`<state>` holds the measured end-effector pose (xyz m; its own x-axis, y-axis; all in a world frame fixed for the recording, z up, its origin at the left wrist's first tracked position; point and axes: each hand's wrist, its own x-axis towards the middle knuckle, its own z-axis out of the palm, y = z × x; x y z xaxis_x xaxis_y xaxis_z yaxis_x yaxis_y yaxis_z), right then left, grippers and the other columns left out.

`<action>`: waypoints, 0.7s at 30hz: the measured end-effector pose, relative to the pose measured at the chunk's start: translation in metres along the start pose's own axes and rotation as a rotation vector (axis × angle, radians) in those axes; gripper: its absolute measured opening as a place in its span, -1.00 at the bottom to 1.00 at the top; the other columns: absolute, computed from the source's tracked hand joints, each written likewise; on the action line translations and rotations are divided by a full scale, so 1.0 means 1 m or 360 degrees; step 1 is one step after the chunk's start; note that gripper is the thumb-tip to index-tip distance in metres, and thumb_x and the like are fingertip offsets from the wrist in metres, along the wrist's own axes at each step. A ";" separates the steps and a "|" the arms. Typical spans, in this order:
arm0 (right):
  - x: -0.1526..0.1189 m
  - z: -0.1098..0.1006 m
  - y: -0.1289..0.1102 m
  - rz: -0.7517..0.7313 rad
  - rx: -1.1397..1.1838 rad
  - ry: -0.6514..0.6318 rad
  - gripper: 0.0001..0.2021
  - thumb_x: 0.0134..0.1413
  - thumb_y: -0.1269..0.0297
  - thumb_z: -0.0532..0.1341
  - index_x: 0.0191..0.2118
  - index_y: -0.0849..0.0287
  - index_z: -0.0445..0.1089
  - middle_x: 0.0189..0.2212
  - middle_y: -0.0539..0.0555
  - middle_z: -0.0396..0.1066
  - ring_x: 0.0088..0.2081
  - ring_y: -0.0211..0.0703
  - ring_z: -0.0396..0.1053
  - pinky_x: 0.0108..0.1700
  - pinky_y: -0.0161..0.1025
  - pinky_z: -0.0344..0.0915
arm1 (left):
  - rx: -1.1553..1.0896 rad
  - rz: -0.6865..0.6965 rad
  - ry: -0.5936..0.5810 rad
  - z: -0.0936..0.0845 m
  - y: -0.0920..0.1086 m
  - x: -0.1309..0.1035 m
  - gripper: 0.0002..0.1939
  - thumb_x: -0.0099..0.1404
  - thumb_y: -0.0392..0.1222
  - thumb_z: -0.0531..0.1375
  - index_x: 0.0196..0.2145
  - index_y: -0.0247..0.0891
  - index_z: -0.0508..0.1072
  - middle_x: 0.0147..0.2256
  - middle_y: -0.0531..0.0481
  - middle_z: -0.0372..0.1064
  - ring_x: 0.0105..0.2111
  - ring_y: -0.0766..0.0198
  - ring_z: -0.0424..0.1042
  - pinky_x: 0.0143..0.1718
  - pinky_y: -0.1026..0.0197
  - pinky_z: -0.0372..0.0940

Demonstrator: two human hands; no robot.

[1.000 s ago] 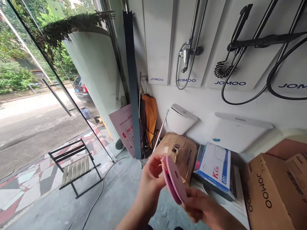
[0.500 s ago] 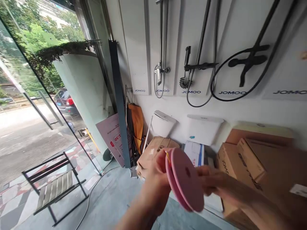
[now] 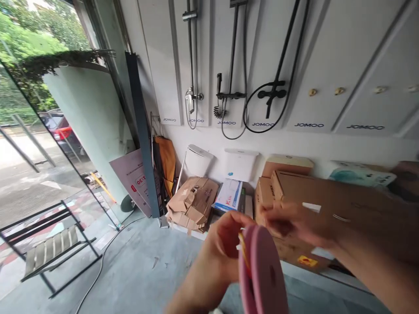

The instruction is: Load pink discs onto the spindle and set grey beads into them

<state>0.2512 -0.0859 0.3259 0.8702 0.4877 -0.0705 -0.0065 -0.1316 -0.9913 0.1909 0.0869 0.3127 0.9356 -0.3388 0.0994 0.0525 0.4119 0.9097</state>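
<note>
In my left hand point(image 3: 218, 257) is a pink spool point(image 3: 273, 279) with two round flanges, held upright and nearly edge-on at the lower middle. Its lower edge is cut off by the frame. Some yellow-orange thread point(image 3: 244, 248) and a small white piece show in the groove between the flanges, close to my left fingers. My right hand point(image 3: 288, 220) is in the air just above and right of the spool, apart from it. Its fingers are curled together and smeared by motion; whatever they might pinch is too small to make out.
Cardboard boxes point(image 3: 314, 187) stand along the wall at right, with a crumpled carton point(image 3: 193, 200) and a blue-white box point(image 3: 229, 194) beside them. A folding chair point(image 3: 52, 248) and a cable point(image 3: 98, 266) are at left. Shower sets point(image 3: 271, 93) hang above.
The view has swung to the right. The spool has turned more edge-on and sits lower. My right hand has come off the spool's right side and moved up and right.
</note>
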 end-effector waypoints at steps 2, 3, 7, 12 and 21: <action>-0.023 -0.016 -0.030 -0.0017 0.0123 -0.0055 -0.79 -0.03 0.20 0.14 -0.58 0.18 0.26 -0.66 -0.13 0.02 -0.61 -0.42 -0.12 -0.58 -0.38 -0.16 | 0.0530 0.0139 -0.0083 0.019 -0.006 -0.004 -0.69 -0.09 -0.36 0.32 -0.33 -0.22 0.38 -0.33 0.04 0.35 -0.33 0.32 0.33 -0.31 0.33 0.27; -0.042 -0.020 -0.043 -0.0121 0.0068 0.0009 -0.80 -0.02 0.21 0.14 -0.56 0.17 0.28 -0.65 -0.14 0.01 -0.60 -0.41 -0.11 -0.56 -0.38 -0.12 | 0.0759 0.0262 -0.0017 0.027 -0.011 -0.002 -0.70 -0.06 -0.40 0.29 -0.32 -0.21 0.39 -0.30 0.03 0.35 -0.27 0.29 0.34 -0.26 0.31 0.28; -0.130 -0.018 -0.042 -0.0178 -0.0277 0.0144 -0.83 -0.04 0.16 0.19 -0.55 0.08 0.37 -0.64 -0.07 0.14 -0.56 -0.30 0.06 -0.54 -0.33 0.03 | 0.0540 0.0611 0.0495 0.065 -0.025 0.013 -0.72 -0.02 -0.33 0.27 -0.31 -0.18 0.35 -0.34 0.06 0.34 -0.31 0.29 0.35 -0.32 0.30 0.30; -0.162 -0.065 -0.001 0.0163 0.0017 -0.0111 -0.76 -0.08 0.14 0.22 -0.60 0.15 0.30 -0.64 -0.09 0.11 -0.57 -0.34 -0.03 -0.52 -0.33 -0.02 | -0.0063 0.0083 -0.0124 0.132 -0.026 -0.002 -0.63 -0.11 -0.06 0.34 -0.35 -0.17 0.32 -0.47 0.05 0.33 -0.50 0.30 0.30 -0.51 0.29 0.24; -0.302 -0.153 -0.006 -0.0144 -0.0270 0.0402 -0.88 -0.12 0.16 0.28 -0.54 0.05 0.44 -0.65 -0.02 0.22 -0.59 -0.28 0.13 -0.59 -0.32 0.05 | 0.0644 0.0907 0.0532 0.264 -0.106 0.026 -0.70 0.00 -0.37 0.26 -0.29 -0.13 0.35 -0.30 0.08 0.34 -0.27 0.32 0.35 -0.27 0.31 0.32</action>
<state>0.0637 -0.3650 0.3707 0.9585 0.2767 0.0681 0.1401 -0.2497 -0.9581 0.1178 -0.1890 0.3254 0.8390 0.1326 0.5278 -0.5400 0.0831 0.8375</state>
